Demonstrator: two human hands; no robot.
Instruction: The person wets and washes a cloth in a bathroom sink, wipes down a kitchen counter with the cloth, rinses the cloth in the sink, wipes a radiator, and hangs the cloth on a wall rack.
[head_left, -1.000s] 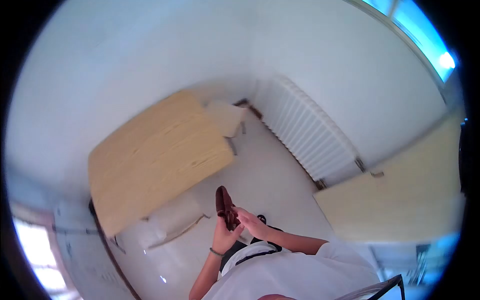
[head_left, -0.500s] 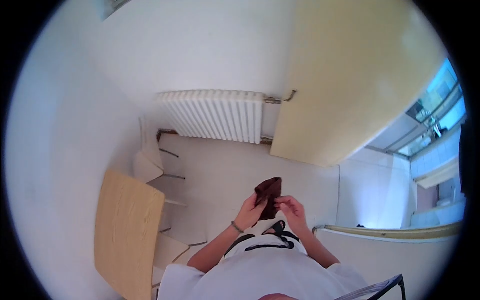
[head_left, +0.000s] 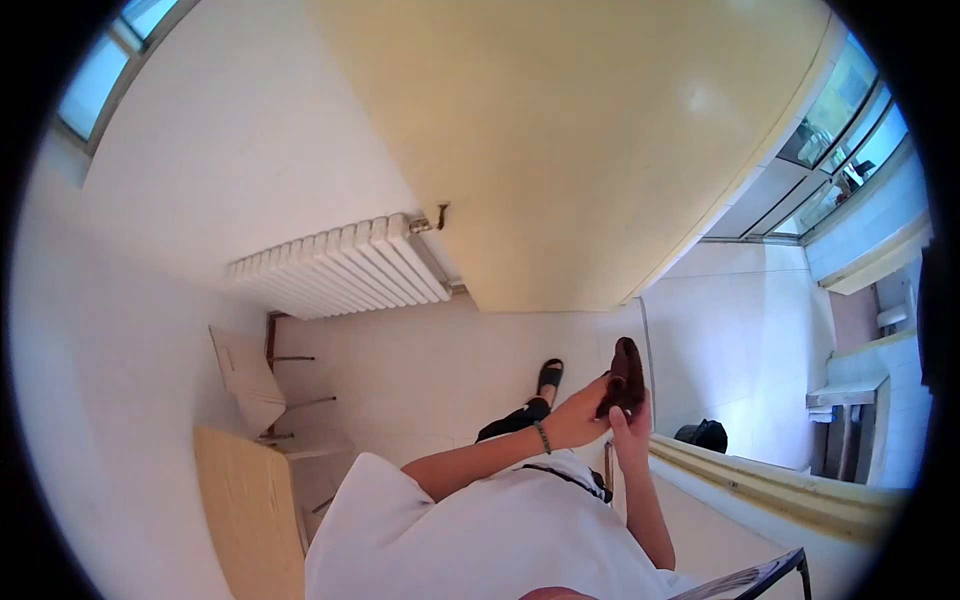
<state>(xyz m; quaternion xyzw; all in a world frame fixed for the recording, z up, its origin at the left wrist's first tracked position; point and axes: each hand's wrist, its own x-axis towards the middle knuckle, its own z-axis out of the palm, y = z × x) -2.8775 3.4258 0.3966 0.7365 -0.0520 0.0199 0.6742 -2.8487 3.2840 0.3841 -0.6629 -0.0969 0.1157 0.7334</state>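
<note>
A dark brown-red cloth (head_left: 626, 372) is bunched up between my two hands, in front of my waist and right of centre. My left hand (head_left: 583, 415), with a green band on its wrist, grips the cloth from its left side, its fingertips partly hidden behind the folds. From below and the right, my right hand (head_left: 632, 425) pinches the lower part of the cloth, thumb in front. The two hands are close together.
A large yellow door panel (head_left: 560, 150) stands ahead, beside a white radiator (head_left: 345, 268). Chair (head_left: 245, 375) and wooden table (head_left: 250, 510) are at left. On the right, past a doorway, a black object (head_left: 703, 435) lies on the floor.
The view has turned right, from the table towards the doorway. My hands have shifted right with the cloth and come closer together around it. A foot in a black sandal has stepped forward.
</note>
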